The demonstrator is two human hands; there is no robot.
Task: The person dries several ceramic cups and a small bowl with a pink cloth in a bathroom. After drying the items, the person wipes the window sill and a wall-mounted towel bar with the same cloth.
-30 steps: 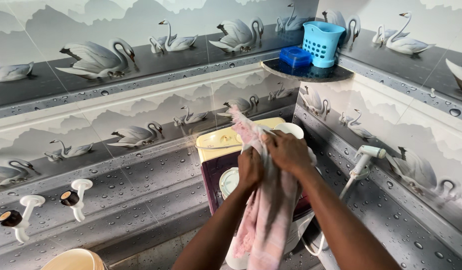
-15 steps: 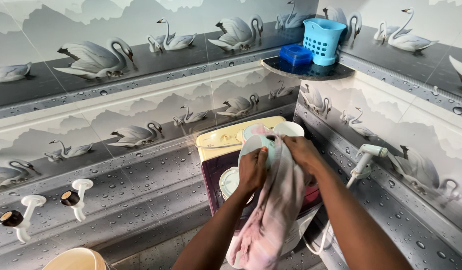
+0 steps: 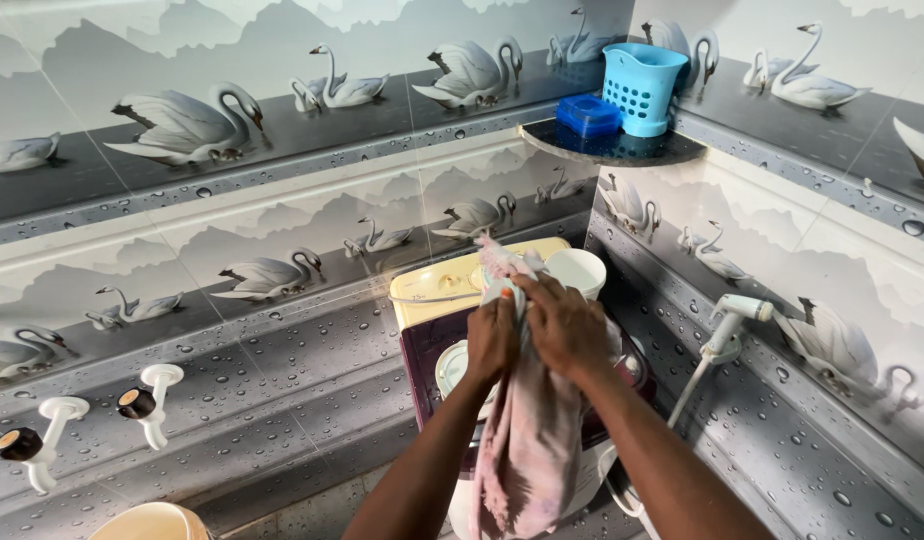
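As gripped: 2 hands [image 3: 532,330], 1 cloth [image 3: 527,440].

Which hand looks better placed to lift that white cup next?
The right hand, probably: it grips the pink cloth just below the white cup, while the left hand sits farther away.

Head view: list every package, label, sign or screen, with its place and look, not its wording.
No sign, screen or readable label shows.
Blue box: small, lidded, on the corner shelf.
Light blue basket: perforated, beside the box.
Both hands, left hand and right hand, grip a pink cloth.
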